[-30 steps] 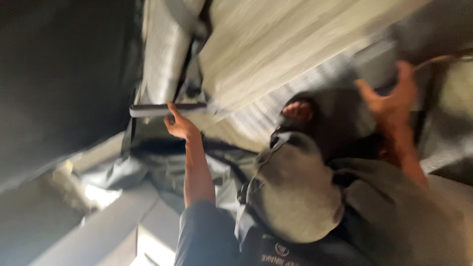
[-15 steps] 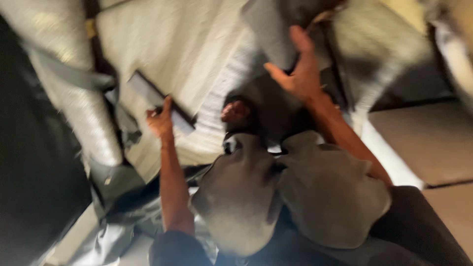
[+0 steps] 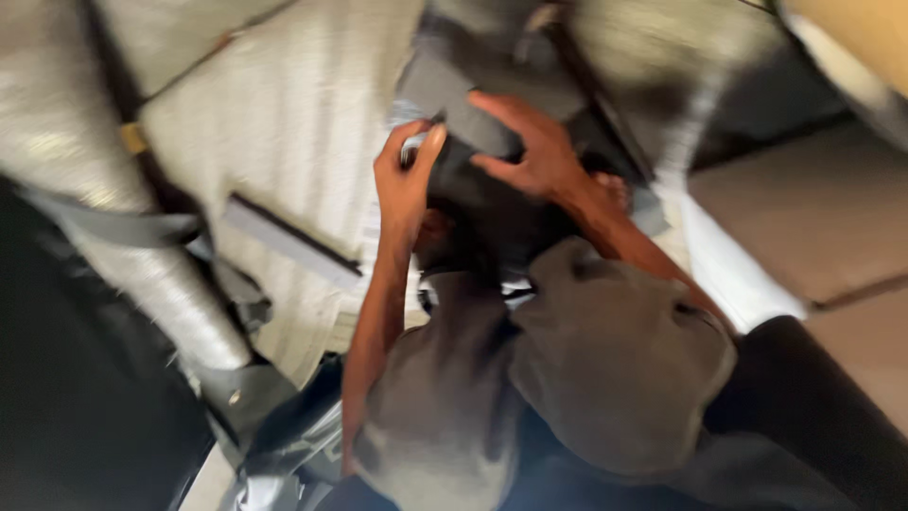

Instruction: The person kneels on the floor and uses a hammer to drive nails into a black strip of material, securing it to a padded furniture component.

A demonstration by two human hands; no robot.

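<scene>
Both hands meet over a dark grey flat piece (image 3: pixel 463 109) in front of my bent knees (image 3: pixel 615 350), which are in grey-green trousers. My left hand (image 3: pixel 407 180) curls around its left edge, thumb and fingers pinched. From the right, my right hand (image 3: pixel 530 151) grips the same piece, fingers over the top and thumb below. The picture is blurred, so finer detail of the piece is unclear. A dark flat bar (image 3: pixel 288 241) lies alone on the pale woven mat (image 3: pixel 284 114), left of my left forearm.
A silvery padded roll (image 3: pixel 85 170) with a grey strap (image 3: pixel 123 227) runs down the left side. Dark fabric (image 3: pixel 274 416) is bunched at the lower left. Tan cushions or tiles (image 3: pixel 813 218) lie at the right.
My left hand has left the dark bar, which now lies on the mat, and moved right to the grey piece. My right hand has come down and left onto the same piece.
</scene>
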